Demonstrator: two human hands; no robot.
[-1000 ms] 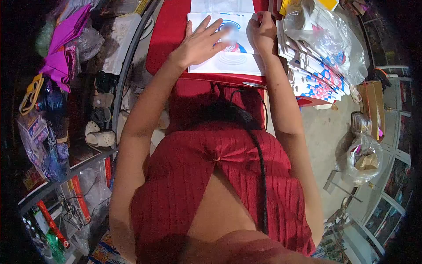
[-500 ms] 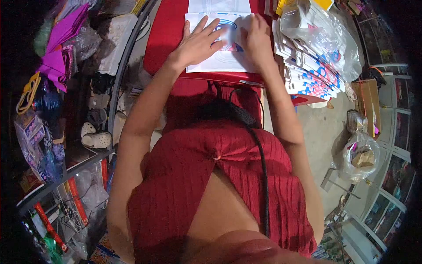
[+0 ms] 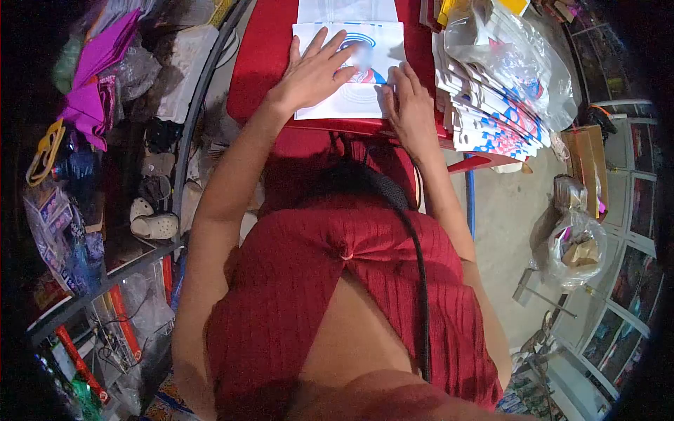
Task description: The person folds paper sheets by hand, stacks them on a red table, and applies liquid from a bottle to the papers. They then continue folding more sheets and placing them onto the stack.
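1. Head view, centre: a white printed sheet (image 3: 351,109) lies on the red surface (image 3: 263,67), its near edge close to the surface's near edge, within easy reach of the person. Blue curved lines and a coloured print show on it, and a crease-like line crosses its lower part.

2. Head view, left hand (image 3: 312,76): palm down on the left half of the sheet, fingers spread wide, gripping nothing. The flat, splayed pose suggests it is steadying the paper against sliding.

3. Head view, right hand (image 3: 411,111): at the sheet's right edge, fingers close together and pointing away from the body, thumb set apart. It seems to rest there rather than pinch, probably to guide or smooth that edge; how firmly it presses I cannot tell.

4. Head view, beyond the sheet: another pale piece (image 3: 347,10) lies at its far edge; whether the two are joined is unclear.

5. Head view, right side: a stack of printed pieces (image 3: 491,119) sits beside the right hand, fanned unevenly, with a clear plastic bag (image 3: 505,45) over its far part. Its place there likely leaves the middle free for handling.
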